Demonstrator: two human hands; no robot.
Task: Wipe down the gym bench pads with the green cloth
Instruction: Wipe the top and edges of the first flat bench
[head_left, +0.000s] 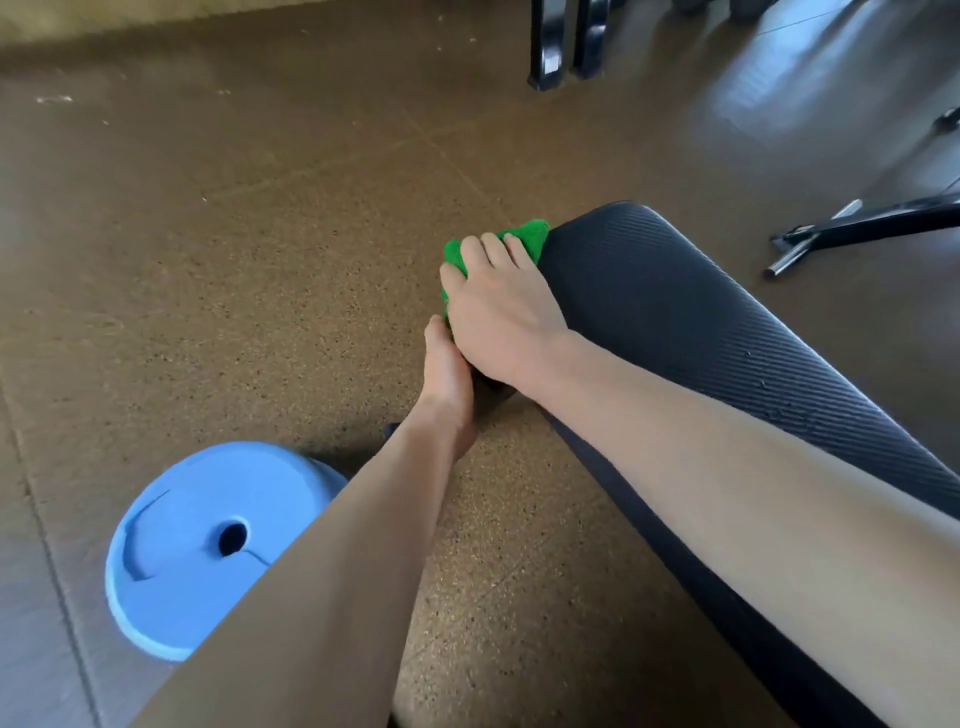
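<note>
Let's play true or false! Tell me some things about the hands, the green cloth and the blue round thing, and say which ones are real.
1. The right hand presses the green cloth against the side edge of the black bench pad. True.
2. The cloth lies on the floor beside the pad. False: it is held against the pad's edge, under the hand.
3. A blue weight plate lies flat on the speckled floor. True.
4. The left hand rests on the blue plate. False: it reaches under the pad's edge, just below the right hand.
5. The bench pad is red. False: it is black and ribbed.
</note>
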